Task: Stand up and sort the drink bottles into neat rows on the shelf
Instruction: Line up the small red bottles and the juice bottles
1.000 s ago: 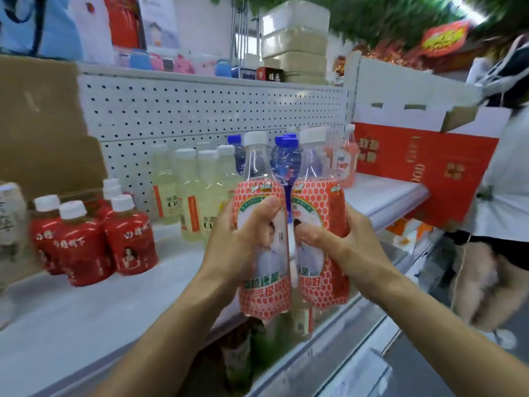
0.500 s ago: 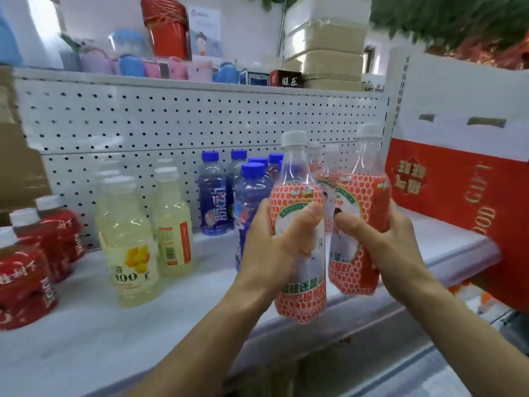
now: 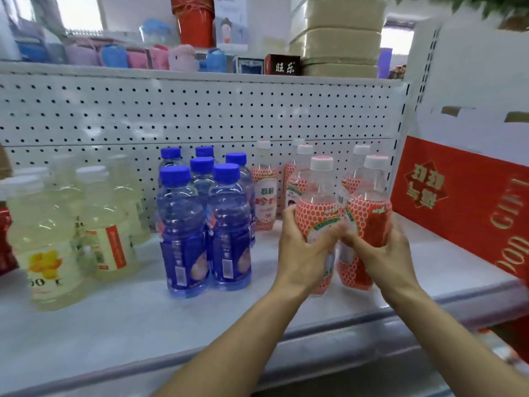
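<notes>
My left hand [image 3: 300, 247] grips a clear bottle with a red-and-white patterned label [image 3: 317, 207], and my right hand [image 3: 380, 253] grips a second one like it [image 3: 369, 210]. Both bottles stand upright side by side, low over the white shelf [image 3: 143, 319], in front of several matching bottles [image 3: 264, 193] at the pegboard. To their left stand a cluster of blue-capped bottles [image 3: 229, 227] and pale yellow bottles [image 3: 106, 224].
A red and white gift carton [image 3: 469, 196] fills the shelf's right end. Red-labelled bottles [image 3: 4, 242] show at the far left edge. The pegboard back wall [image 3: 200, 110] rises behind, and an upper shelf carries small goods and stacked boxes [image 3: 340, 35].
Both hands have carried the two patterned bottles forward and down onto the shelf's right part, in front of the matching ones. The view has swung right and closer.
</notes>
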The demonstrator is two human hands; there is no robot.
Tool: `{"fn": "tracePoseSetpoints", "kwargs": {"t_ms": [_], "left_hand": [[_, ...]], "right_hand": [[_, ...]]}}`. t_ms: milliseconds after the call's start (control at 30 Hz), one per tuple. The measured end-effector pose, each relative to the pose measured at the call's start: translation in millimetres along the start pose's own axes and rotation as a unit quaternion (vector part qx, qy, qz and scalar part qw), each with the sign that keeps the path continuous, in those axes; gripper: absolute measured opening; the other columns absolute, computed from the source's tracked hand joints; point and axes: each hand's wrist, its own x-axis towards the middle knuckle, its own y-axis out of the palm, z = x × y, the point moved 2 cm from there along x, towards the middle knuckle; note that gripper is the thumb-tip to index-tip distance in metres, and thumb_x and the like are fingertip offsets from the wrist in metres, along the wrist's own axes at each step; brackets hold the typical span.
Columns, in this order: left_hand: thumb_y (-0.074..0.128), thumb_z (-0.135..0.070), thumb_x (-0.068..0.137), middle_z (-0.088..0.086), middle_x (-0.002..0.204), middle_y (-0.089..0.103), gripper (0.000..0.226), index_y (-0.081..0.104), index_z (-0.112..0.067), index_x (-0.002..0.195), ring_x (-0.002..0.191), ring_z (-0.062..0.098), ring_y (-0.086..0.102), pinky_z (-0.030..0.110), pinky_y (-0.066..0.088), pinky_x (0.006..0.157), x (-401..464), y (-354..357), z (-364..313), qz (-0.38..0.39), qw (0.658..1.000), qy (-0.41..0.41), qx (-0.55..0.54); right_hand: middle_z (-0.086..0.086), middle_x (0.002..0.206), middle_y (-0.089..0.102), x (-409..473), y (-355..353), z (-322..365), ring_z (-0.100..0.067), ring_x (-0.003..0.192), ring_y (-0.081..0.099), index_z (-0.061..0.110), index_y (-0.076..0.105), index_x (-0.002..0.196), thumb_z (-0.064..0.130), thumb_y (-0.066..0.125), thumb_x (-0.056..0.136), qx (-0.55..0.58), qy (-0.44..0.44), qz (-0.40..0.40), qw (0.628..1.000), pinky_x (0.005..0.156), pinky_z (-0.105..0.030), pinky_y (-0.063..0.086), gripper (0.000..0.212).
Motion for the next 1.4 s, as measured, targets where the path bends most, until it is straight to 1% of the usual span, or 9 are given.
{"fn": "tracePoseSetpoints", "kwargs": {"t_ms": [200,333,433,567,667,833,967,1267,1400], "left_hand": [[0.070,-0.071,0.063,-0.008,0.135,0.052,0.082,0.029,-0.044,0.129,0.127,0.018,0.050,0.050,0.041,0.108,21.3,22.0,13.9,-0.054,0.993,-0.023,0.098],[0.066,-0.068,0.060,-0.010,0.135,0.047,0.084,0.024,-0.049,0.130,0.129,0.019,0.046,0.053,0.040,0.108,20.2,23.4,13.7,-0.040,0.993,-0.030,0.111],[0.063,-0.061,0.067,-0.010,0.141,0.043,0.084,0.018,-0.053,0.138,0.133,0.019,0.043,0.054,0.038,0.110,14.8,17.3,11.8,-0.020,0.991,-0.039,0.128],[0.060,-0.042,0.094,-0.016,0.152,0.028,0.072,0.013,-0.048,0.148,0.141,0.007,0.031,0.041,0.034,0.115,-17.1,-4.7,-4.3,0.005,0.987,-0.009,0.163],[0.059,-0.038,0.096,-0.018,0.147,0.033,0.062,0.024,-0.039,0.147,0.135,-0.001,0.036,0.031,0.038,0.112,-47.0,-31.7,-15.3,-0.023,0.980,0.037,0.193],[0.064,-0.028,0.095,-0.018,0.132,0.048,0.045,0.044,-0.032,0.135,0.123,-0.002,0.047,0.024,0.045,0.104,-85.7,-106.5,-30.4,-0.111,0.952,0.119,0.261],[0.063,-0.027,0.095,-0.025,0.128,0.051,0.040,0.046,-0.040,0.129,0.120,-0.005,0.050,0.015,0.045,0.097,-114.7,-184.4,-38.6,-0.147,0.931,0.107,0.318],[0.065,-0.029,0.093,-0.027,0.127,0.049,0.040,0.046,-0.043,0.126,0.121,-0.007,0.046,0.025,0.045,0.101,-151.4,-334.6,-58.0,-0.218,0.903,0.057,0.365],[0.063,-0.031,0.094,-0.026,0.127,0.048,0.037,0.046,-0.043,0.124,0.122,-0.005,0.044,0.025,0.042,0.104,-174.6,-394.4,-65.0,-0.203,0.892,0.030,0.403]], "right_hand": [[0.009,0.106,0.062,19.9,-3.1,-8.7,-0.004,0.095,0.062,0.026,0.044,0.121,0.041,0.082,0.072,0.002,0.004,0.015,1.000,0.081,-0.027,0.048,0.064],[0.007,0.116,0.054,16.7,2.4,-15.6,-0.007,0.104,0.056,0.023,0.032,0.136,0.040,0.077,0.078,-0.003,0.023,0.018,1.000,0.087,-0.031,0.046,0.076],[-0.004,0.141,0.035,8.7,12.2,-14.7,-0.021,0.131,0.039,0.026,0.021,0.146,0.037,0.075,0.083,-0.060,0.004,-0.064,0.996,0.104,-0.046,0.043,0.083],[-0.013,0.152,0.021,-16.6,33.4,15.8,-0.022,0.142,0.025,0.013,0.019,0.149,0.012,0.064,0.090,-0.042,-0.176,-0.111,0.977,0.112,-0.042,0.038,0.074],[-0.008,0.152,0.027,-36.3,61.5,35.3,-0.018,0.143,0.028,0.014,0.025,0.147,0.013,0.061,0.087,-0.004,-0.257,-0.044,0.965,0.116,-0.041,0.032,0.070],[0.007,0.146,0.038,-62.9,116.6,56.9,-0.013,0.136,0.040,0.024,0.033,0.144,0.023,0.055,0.090,0.032,-0.236,0.089,0.967,0.111,-0.042,0.038,0.059],[0.007,0.137,0.046,-93.3,157.6,74.1,0.002,0.124,0.047,0.021,0.041,0.138,0.018,0.054,0.091,0.056,-0.250,0.141,0.956,0.101,-0.011,0.039,0.049],[0.026,0.123,0.051,-165.6,275.8,108.5,0.008,0.113,0.053,0.045,0.042,0.121,0.010,0.064,0.090,0.013,-0.246,0.282,0.927,0.090,-0.006,0.044,0.051],[0.020,0.124,0.049,-199.5,333.1,121.6,0.011,0.112,0.049,0.046,0.041,0.120,0.020,0.064,0.092,-0.027,-0.243,0.338,0.909,0.089,-0.009,0.046,0.045]]}}
